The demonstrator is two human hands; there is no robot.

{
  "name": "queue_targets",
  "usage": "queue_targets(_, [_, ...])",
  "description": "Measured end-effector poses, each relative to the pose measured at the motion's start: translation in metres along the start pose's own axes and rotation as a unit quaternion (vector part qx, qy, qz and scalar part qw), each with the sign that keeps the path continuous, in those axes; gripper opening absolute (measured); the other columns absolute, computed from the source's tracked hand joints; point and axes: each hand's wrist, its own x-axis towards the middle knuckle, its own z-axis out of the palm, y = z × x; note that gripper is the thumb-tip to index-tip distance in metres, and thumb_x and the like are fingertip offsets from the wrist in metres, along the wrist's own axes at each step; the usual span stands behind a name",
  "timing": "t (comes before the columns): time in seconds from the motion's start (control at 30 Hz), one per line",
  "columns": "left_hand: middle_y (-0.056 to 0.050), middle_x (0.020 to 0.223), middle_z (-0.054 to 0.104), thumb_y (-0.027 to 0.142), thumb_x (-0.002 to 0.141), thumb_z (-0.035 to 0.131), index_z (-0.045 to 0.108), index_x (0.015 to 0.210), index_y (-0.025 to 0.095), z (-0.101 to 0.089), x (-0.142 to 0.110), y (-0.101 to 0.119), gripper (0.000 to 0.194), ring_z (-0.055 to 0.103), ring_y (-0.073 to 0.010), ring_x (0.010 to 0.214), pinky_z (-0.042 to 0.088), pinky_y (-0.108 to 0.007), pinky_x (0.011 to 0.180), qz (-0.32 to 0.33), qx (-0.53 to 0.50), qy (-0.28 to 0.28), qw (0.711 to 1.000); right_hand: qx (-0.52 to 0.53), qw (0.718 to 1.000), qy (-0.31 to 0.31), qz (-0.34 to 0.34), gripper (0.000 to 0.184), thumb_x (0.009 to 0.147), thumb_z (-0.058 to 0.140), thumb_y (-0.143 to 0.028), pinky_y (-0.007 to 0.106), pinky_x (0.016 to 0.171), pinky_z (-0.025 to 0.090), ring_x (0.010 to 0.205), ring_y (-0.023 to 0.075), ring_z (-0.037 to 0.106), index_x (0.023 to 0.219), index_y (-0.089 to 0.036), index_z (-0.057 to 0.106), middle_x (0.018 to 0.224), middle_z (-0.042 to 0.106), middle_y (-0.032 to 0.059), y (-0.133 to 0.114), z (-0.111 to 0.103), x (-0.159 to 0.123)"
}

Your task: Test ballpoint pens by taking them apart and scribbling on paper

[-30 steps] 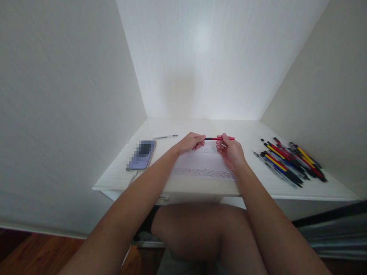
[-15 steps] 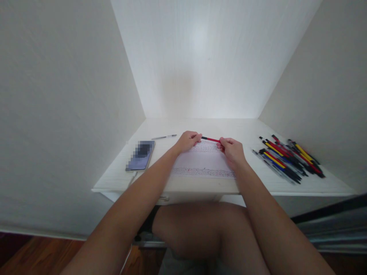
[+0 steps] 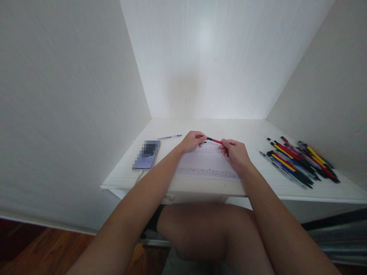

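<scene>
**At the sheet's far end, a red pen held at both ends**

Centre the clock on the red pen, with twelve at the back wall. At nine, the left hand pinches its dark end with narrowed fingers; at about four, the right hand has thumb and fingers closed on its red end. The pen thus lies between the hands, bridging the gap, its red end slightly nearer the person. Gripping both ends probably keeps it steady and lets either end be turned or pulled. A small black piece shows just below the left fingertips; whether they hold it is impossible to tell.

Toward six, the paper, with bands of small marks, lies flat on the desk between the forearms, likely set there to be within easy reach of both hands. Beyond the left hand, a thin pen lies at nine, and the phone between eight and nine, perhaps kept aside so the middle stays workable. Between three and four, well apart from the right hand, the pile of pens lies loosely overlapped, mostly slanting alike, which probably makes single ones easy to pick.
</scene>
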Motion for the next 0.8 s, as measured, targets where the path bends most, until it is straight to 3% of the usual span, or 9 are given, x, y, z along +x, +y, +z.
queue_targets(0.1, [-0.001, 0.056, 0.053, 0.043, 0.095, 0.053, 0.063, 0.071, 0.013, -0.001, 0.001, -0.007, 0.040, 0.049, -0.0113, 0.056, 0.041, -0.025, 0.061, -0.037, -0.003, -0.002, 0.999, -0.004, 0.999, 0.007, -0.038, 0.024, 0.071, 0.085, -0.029, 0.017, 0.053, 0.046, 0.068, 0.0167, 0.062, 0.079, -0.012, 0.071, 0.083, 0.069, 0.0113, 0.001, 0.000, 0.001])
queue_targets(0.2, [-0.001, 0.052, 0.050, 0.050, 0.096, 0.049, 0.061, 0.066, 0.014, -0.001, 0.001, -0.008, 0.049, 0.047, -0.0113, 0.052, 0.039, -0.026, 0.059, -0.056, -0.012, 0.005, 0.998, 0.018, 0.998, -0.008, -0.054, 0.025, 0.064, 0.085, -0.027, 0.019, 0.057, 0.049, 0.072, 0.0177, 0.064, 0.079, -0.013, 0.070, 0.089, 0.070, 0.0110, 0.001, 0.001, 0.002])
queue_targets(0.33, [-0.001, 0.057, 0.052, 0.042, 0.093, 0.056, 0.056, 0.062, 0.015, -0.001, 0.000, -0.005, 0.041, 0.048, -0.0108, 0.059, 0.038, -0.025, 0.061, -0.017, -0.027, -0.007, 0.999, -0.032, 0.999, -0.028, -0.013, 0.034, 0.082, 0.073, -0.045, 0.019, 0.041, 0.037, 0.049, 0.0141, 0.054, 0.084, -0.011, 0.071, 0.073, 0.067, 0.0096, 0.006, -0.002, 0.004])
queue_targets(0.4, [-0.001, 0.060, 0.052, 0.040, 0.091, 0.058, 0.056, 0.064, 0.014, -0.001, 0.000, -0.004, 0.037, 0.047, -0.0099, 0.058, 0.035, -0.024, 0.058, -0.024, -0.041, -0.014, 0.999, -0.097, 0.994, -0.035, -0.037, 0.041, 0.086, 0.067, -0.050, 0.019, 0.037, 0.029, 0.044, 0.0125, 0.046, 0.077, -0.011, 0.072, 0.064, 0.063, 0.0080, 0.008, -0.005, 0.004])
queue_targets(0.47, [-0.001, 0.057, 0.051, 0.043, 0.091, 0.058, 0.057, 0.065, 0.014, -0.001, 0.000, -0.006, 0.039, 0.044, -0.0096, 0.054, 0.032, -0.024, 0.054, -0.051, -0.062, -0.008, 0.997, -0.126, 0.988, -0.034, -0.077, 0.035, 0.082, 0.070, -0.046, 0.020, 0.040, 0.032, 0.050, 0.0145, 0.050, 0.079, -0.011, 0.074, 0.067, 0.064, 0.0077, 0.008, -0.007, 0.004])
queue_targets(0.63, [0.001, 0.045, 0.042, 0.057, 0.093, 0.052, 0.053, 0.058, 0.016, -0.003, 0.001, -0.010, 0.054, 0.037, -0.0090, 0.044, 0.030, -0.026, 0.050, -0.085, -0.040, 0.052, 0.994, -0.162, 0.980, 0.004, -0.112, 0.014, 0.072, 0.074, -0.025, 0.024, 0.053, 0.042, 0.061, 0.0179, 0.058, 0.081, -0.015, 0.074, 0.077, 0.069, 0.0043, 0.005, -0.008, 0.005])
queue_targets(0.8, [0.001, 0.049, 0.044, 0.047, 0.090, 0.053, 0.050, 0.061, 0.017, -0.004, 0.003, -0.012, 0.042, 0.039, -0.0089, 0.044, 0.029, -0.024, 0.047, -0.126, -0.040, 0.117, 0.984, -0.201, 0.972, 0.039, -0.113, 0.009, 0.076, 0.075, -0.017, 0.029, 0.066, 0.047, 0.074, 0.0223, 0.065, 0.084, -0.017, 0.074, 0.081, 0.070, 0.0028, 0.008, -0.011, 0.011])
